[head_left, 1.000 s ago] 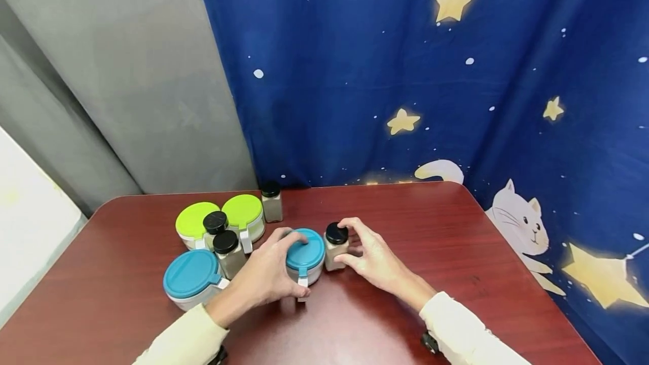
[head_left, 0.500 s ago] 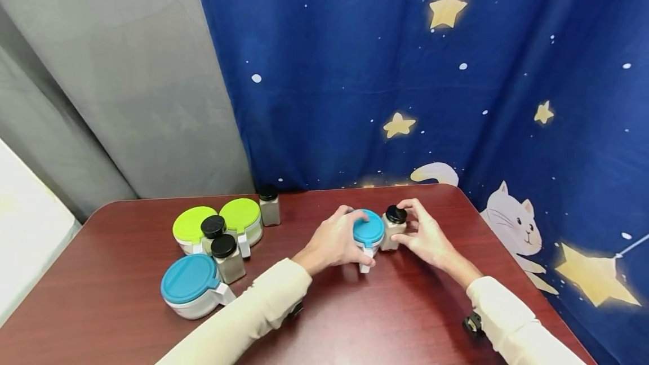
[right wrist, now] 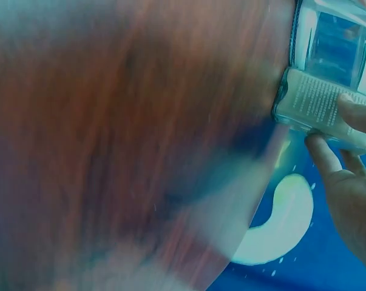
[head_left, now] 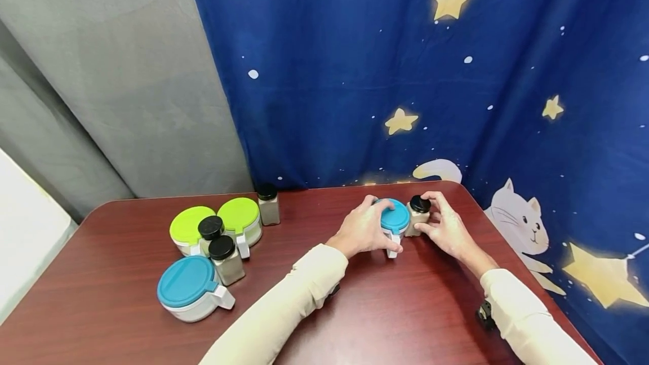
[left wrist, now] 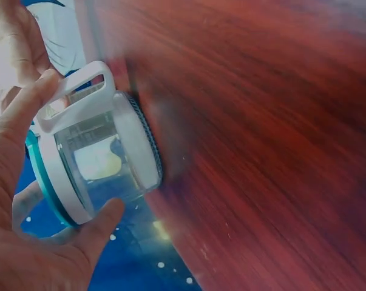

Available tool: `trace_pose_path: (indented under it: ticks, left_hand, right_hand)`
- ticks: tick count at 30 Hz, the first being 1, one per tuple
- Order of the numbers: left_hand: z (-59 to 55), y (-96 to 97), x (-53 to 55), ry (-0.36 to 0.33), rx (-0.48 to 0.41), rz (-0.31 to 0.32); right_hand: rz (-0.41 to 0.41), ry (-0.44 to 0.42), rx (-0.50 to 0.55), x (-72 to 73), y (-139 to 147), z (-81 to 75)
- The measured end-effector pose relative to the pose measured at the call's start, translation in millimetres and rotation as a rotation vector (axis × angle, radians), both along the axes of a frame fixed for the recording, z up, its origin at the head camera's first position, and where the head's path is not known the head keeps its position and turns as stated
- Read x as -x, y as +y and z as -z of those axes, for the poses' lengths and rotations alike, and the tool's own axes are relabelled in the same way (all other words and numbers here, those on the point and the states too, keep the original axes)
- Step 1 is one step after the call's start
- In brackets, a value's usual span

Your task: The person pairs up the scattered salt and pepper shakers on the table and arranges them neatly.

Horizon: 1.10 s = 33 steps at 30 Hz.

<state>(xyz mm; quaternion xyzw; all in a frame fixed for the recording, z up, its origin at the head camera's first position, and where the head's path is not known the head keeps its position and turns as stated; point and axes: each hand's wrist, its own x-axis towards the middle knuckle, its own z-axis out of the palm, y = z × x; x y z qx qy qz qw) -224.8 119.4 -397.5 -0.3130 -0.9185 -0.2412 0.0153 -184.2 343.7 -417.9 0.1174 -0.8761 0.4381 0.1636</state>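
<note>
At the back right of the table, my left hand [head_left: 364,228] grips a clear jar with a blue lid [head_left: 395,217]. In the left wrist view my thumb lies by the white handle [left wrist: 84,100] and my other fingers reach round the far side of the jar. Right beside it, my right hand [head_left: 448,230] holds a square spice bottle [head_left: 417,221] with a black cap between thumb and fingers. The right wrist view shows a printed label [right wrist: 319,103] on that bottle, next to the jar. Both containers stand upright.
On the left stand two green-lidded jars [head_left: 191,225], another blue-lidded jar [head_left: 186,281] with a white handle, and black-capped spice bottles [head_left: 228,266]. One more spice bottle [head_left: 269,210] is near the back edge. A blue starry curtain [head_left: 329,72] hangs behind the table [head_left: 365,320].
Both hands have moved right and farther back across the table, carrying the blue-lidded jar and the spice bottle along side by side. The containers on the left stay put.
</note>
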Motion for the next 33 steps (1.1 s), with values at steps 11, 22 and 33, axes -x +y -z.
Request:
trace_pose_path:
  ticks: [11,22,33]
  left_hand:
    - [-3.9,19.0,3.8,-0.010,0.045,-0.029]
    - [-45.9,-34.8,-45.8,0.060,-0.070,0.057]
    - [-59.5,-152.3,-108.5,0.351,-0.259,0.022]
  right_hand:
    - [0.011,0.009,-0.023,7.0,18,0.1]
    - [0.168,0.211,-0.112,-27.9,-4,-37.8]
    - [-0.198,0.324,-0.162,-46.5,-125,-54.2]
